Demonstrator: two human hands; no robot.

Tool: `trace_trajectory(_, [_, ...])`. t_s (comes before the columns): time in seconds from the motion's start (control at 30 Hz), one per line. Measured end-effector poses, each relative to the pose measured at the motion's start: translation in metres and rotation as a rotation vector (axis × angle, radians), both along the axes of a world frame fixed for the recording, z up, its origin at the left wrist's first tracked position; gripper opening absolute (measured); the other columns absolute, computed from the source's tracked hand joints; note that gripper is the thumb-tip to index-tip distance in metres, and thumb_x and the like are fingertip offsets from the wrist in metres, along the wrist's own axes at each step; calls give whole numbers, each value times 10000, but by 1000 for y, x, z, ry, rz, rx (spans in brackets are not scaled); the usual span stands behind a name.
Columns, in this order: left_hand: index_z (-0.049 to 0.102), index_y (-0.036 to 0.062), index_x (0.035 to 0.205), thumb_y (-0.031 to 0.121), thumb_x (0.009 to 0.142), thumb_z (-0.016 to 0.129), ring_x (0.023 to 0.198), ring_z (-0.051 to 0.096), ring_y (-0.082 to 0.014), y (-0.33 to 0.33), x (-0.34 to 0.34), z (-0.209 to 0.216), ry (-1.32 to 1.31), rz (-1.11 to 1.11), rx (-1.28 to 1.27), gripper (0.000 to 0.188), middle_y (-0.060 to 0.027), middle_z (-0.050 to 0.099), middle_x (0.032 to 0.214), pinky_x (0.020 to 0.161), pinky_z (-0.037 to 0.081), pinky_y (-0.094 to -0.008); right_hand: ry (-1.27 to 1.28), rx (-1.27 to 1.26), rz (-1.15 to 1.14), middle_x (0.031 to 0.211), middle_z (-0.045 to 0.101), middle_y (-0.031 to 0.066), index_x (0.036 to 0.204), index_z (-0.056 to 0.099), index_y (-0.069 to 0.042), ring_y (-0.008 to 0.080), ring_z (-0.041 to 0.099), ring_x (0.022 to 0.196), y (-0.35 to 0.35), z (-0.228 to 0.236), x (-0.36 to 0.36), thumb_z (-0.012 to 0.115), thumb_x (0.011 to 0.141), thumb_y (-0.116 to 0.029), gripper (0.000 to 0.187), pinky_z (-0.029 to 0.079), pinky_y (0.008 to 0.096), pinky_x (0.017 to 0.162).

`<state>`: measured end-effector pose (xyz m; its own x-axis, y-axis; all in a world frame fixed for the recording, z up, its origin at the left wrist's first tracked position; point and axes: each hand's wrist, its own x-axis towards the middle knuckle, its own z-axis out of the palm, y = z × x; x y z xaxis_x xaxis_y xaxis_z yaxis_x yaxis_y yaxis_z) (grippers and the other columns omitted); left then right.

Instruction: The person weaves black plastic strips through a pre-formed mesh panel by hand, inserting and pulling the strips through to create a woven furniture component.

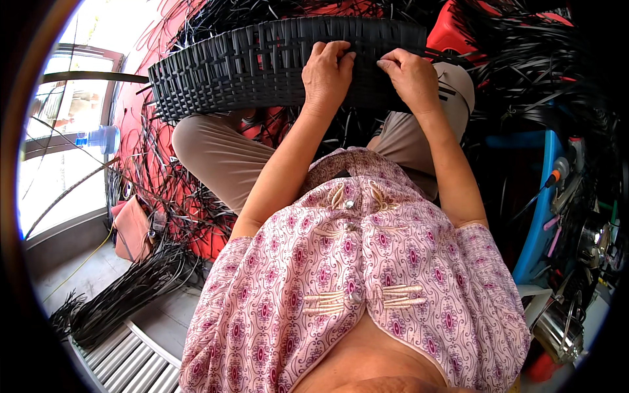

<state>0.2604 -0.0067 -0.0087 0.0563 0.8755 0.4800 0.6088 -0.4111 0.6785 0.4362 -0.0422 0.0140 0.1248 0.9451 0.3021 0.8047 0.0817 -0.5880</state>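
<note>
A long curved panel of black woven plastic strips (223, 72) lies across my raised knees, with a tight weave at its lower left and upright strips along the top. My left hand (327, 73) rests on its middle, fingers curled against the weave and thumb close to the forefinger. A little to the right, my right hand (413, 77) is closed in a pinch at the panel's face. Whatever lies between those fingertips is dark on dark, and I cannot make it out. Several loose strip ends stick out of the panel's right end near my right wrist.
Heaps of black strips (537, 78) lie at the right and on the red floor covering (213, 242). A blue plastic edge (540, 209) and a screwdriver (558, 171) are at the right. At the left are a pink bag (132, 229), a strip bundle (131, 295) and a slatted metal piece (131, 360).
</note>
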Motion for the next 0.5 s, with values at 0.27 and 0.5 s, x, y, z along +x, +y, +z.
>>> trace_trajectory(0.27, [717, -32, 939, 144, 881, 742, 709, 683, -139, 10, -27, 6, -134, -91, -162, 187, -76, 658, 882, 628, 547, -267, -183, 257, 67, 980, 724, 97, 962, 707, -81, 295, 686, 919, 5, 13, -12, 754, 841, -311, 264, 530, 415, 762])
trace_trajectory(0.5, [733, 6, 970, 167, 930, 717, 698, 629, -50, -5, -38, 80, -414, -231, -334, 166, -9, 690, 808, 632, 494, -197, 348, 221, 466, 1002, 729, 76, 1083, 727, -67, 196, 695, 916, 15, 38, -26, 744, 886, -311, 314, 533, 316, 801])
